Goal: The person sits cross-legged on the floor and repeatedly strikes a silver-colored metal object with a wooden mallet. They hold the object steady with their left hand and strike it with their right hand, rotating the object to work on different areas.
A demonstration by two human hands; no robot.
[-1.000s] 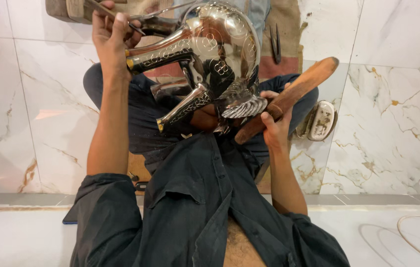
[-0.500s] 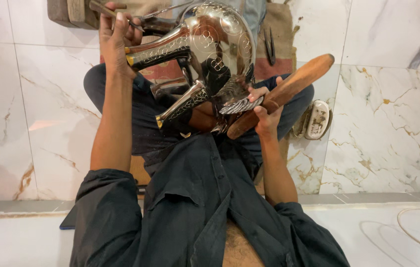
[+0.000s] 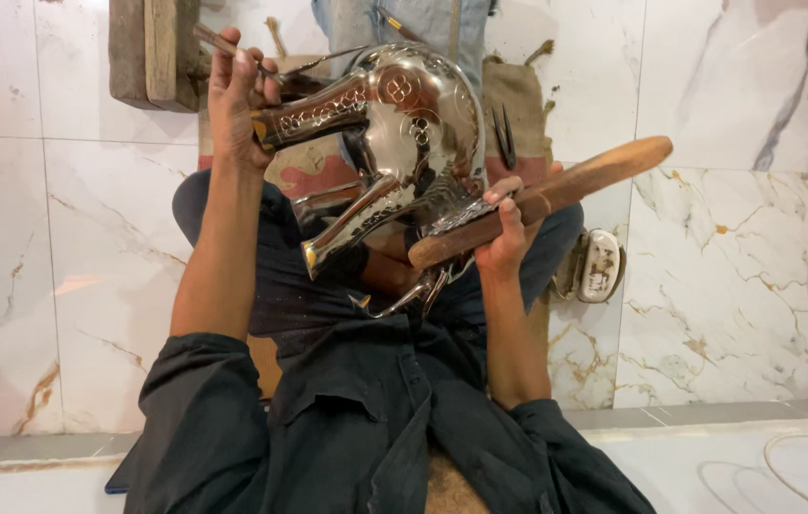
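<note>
Two hands busy: left hand (image 3: 237, 100) pinches thin tool (image 3: 233, 48) at pot's (image 3: 404, 143) 10 o'clock; right hand (image 3: 509, 224) grips wooden mallet (image 3: 547, 195), axis toward 2 o'clock.

Compared with a second earlier, the wooden mallet (image 3: 547, 197) is swung flatter in the right hand (image 3: 509, 233), its head now carried farther out to the right and slightly higher over the marble floor (image 3: 737, 257). The right hand itself is lifted closer to the engraved silver vessel (image 3: 404, 143), and the left hand (image 3: 237, 105) is shifted slightly rightward.
</note>
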